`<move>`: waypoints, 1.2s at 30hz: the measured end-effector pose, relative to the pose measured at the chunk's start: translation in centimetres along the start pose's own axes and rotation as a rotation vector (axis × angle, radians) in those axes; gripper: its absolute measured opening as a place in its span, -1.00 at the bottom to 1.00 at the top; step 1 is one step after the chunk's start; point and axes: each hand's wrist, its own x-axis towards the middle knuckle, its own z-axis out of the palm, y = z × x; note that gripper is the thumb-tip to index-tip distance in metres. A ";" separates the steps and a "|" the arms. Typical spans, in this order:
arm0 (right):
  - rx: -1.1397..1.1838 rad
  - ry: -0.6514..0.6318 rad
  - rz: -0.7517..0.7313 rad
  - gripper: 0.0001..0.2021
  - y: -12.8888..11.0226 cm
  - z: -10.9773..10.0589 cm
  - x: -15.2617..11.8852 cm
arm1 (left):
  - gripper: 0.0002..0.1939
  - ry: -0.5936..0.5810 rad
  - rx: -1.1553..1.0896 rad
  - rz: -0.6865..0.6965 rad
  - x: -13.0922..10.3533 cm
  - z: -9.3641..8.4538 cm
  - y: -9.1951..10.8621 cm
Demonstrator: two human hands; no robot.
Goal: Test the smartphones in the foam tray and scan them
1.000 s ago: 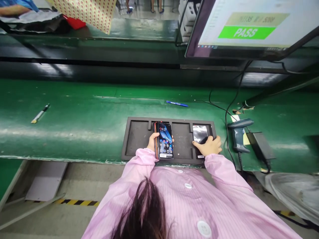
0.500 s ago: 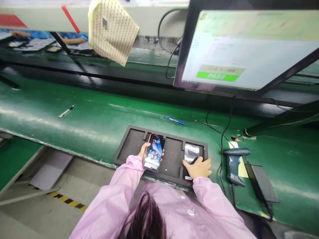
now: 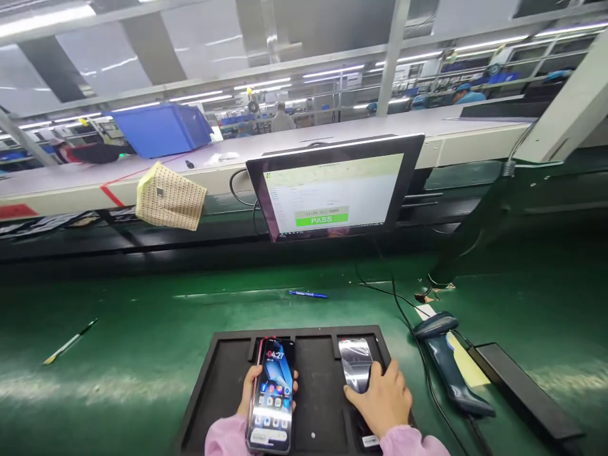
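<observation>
My left hand (image 3: 249,387) is wrapped round a phone (image 3: 274,392) with a lit screen showing 04:27 and app icons; a reddish edge shows along its left side. The phone is over the middle-left part of a black tray (image 3: 319,386) with recessed compartments. At the tray's right compartment, my right hand (image 3: 380,394) grips a second, dark phone (image 3: 356,362) by its sides, thumb on the left edge. That phone's screen reflects light, and a white label shows at its lower end.
Behind the tray lies a blue pen (image 3: 308,294); a brush-like tool (image 3: 70,342) is at left. A monitor (image 3: 332,190) reads PASS. On the right are cables, a barcode scanner (image 3: 453,367) and a black box (image 3: 527,392). A blue bin (image 3: 159,130) stands on the shelf.
The camera view has tilted up, showing the shelf and the room beyond. Both hands stay on their phones, with little other visible movement.
</observation>
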 end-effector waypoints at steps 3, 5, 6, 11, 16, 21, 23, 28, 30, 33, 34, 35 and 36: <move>-0.020 0.016 0.005 -0.48 0.1 0.5 0.0 | -0.35 0.043 -0.026 -0.012 0.2 -0.3 -0.2; -0.037 0.024 0.003 -0.48 0.3 0.9 0.0 | -0.35 0.057 -0.041 -0.003 0.2 -0.6 -0.4; -0.045 0.029 -0.002 -0.49 0.3 1.1 0.1 | -0.37 0.056 -0.045 0.001 0.2 -0.7 -0.5; -0.013 0.038 -0.002 -0.52 0.1 1.3 0.2 | -0.40 -0.012 -0.031 0.014 0.5 -0.4 -0.2; 0.041 0.023 0.033 -0.49 -0.5 0.3 0.3 | -0.36 -0.082 -0.014 0.016 0.4 1.8 0.1; 0.079 -0.003 0.057 -0.45 -0.7 -0.4 0.3 | -0.35 -0.075 -0.008 0.062 0.5 2.0 0.1; 0.085 -0.009 0.057 -0.43 -0.8 -0.5 0.3 | -0.35 -0.081 0.008 0.069 0.7 1.5 0.2; 0.083 -0.007 0.061 -0.42 -0.7 -0.3 0.4 | -0.36 -0.100 0.014 0.062 0.8 0.8 0.3; 0.075 0.002 0.060 -0.42 -0.6 -0.1 0.3 | -0.36 -0.079 0.008 0.044 0.8 0.6 0.2; 0.066 0.026 0.063 -0.43 -0.6 0.5 0.3 | -0.35 -0.050 0.008 0.031 0.8 0.1 0.0; 0.065 0.038 0.062 -0.43 -0.6 0.7 0.3 | -0.35 -0.051 0.016 0.031 0.9 -0.1 0.0; 0.067 0.050 0.062 -0.43 -0.6 0.8 0.5 | -0.36 -0.061 0.028 0.034 1.0 -0.3 0.0; 0.070 0.061 0.061 -0.44 -0.6 0.7 0.7 | -0.37 -0.078 0.044 0.039 1.1 -0.4 0.1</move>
